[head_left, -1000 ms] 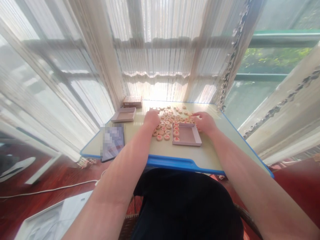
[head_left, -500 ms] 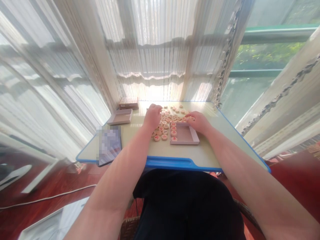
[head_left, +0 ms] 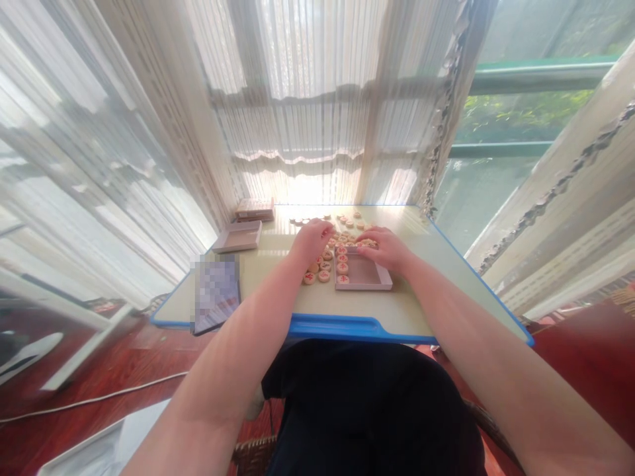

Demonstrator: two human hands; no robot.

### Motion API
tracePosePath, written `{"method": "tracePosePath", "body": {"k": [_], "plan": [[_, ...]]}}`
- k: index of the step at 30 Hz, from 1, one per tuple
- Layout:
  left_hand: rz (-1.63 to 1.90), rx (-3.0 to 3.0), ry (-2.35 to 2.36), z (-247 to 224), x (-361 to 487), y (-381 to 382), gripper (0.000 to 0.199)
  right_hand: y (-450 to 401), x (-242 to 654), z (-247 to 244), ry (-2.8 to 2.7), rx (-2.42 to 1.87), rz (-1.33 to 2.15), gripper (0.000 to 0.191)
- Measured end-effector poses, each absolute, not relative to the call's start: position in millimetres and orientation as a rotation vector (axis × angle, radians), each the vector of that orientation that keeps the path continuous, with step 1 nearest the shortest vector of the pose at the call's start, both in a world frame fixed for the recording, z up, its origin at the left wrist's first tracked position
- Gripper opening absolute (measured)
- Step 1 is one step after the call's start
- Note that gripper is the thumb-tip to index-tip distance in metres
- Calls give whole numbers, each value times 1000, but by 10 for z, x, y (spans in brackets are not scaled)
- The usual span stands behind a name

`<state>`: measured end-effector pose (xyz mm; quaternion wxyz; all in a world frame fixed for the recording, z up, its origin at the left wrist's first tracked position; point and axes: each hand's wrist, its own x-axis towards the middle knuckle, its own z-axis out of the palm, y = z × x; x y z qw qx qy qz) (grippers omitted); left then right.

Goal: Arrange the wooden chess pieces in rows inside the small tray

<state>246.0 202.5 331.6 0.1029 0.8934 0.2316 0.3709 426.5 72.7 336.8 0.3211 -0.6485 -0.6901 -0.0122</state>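
Note:
Round Chinese chess pieces (head_left: 324,266) with red or dark characters lie loose on the table around my hands. My left hand (head_left: 312,240) is over the pile, its fingers curled together; what they hold, if anything, is hidden. Close by is a shallow open box (head_left: 364,272) with a column of red-marked chess pieces (head_left: 342,268) along its left side. My right hand (head_left: 389,248) reaches over the box's far right corner, thumb and fingers apart. Several pieces show between them near the far rim; whether the fingers touch them I cannot tell.
An empty-looking box lid (head_left: 238,237) and a stacked closed box (head_left: 254,209) stand at the table's back left. A tablet-like device (head_left: 217,291) lies at the front left. The table (head_left: 421,304) has a blue edge; curtains (head_left: 297,119) hang behind it.
My left hand has moved right and nearer, over the middle of the pile. My right hand has shifted slightly left and down, its thumb now over the box's far rim.

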Motion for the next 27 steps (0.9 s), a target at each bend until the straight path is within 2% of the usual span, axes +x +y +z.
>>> {"method": "tracePosePath", "body": {"k": [13,23,27], "plan": [[1019,2632,631,3394,2518,1822,28,755,4260,3338,-1808,-1705,-36,28],[1006,2665,596,3400,2562,1687,26,760,4232,3331,-1819,-1693,-19,33],[1009,2649,569,3404,2563,1685,25,732,4174,3387,-1793,-1713,15,26]]}}
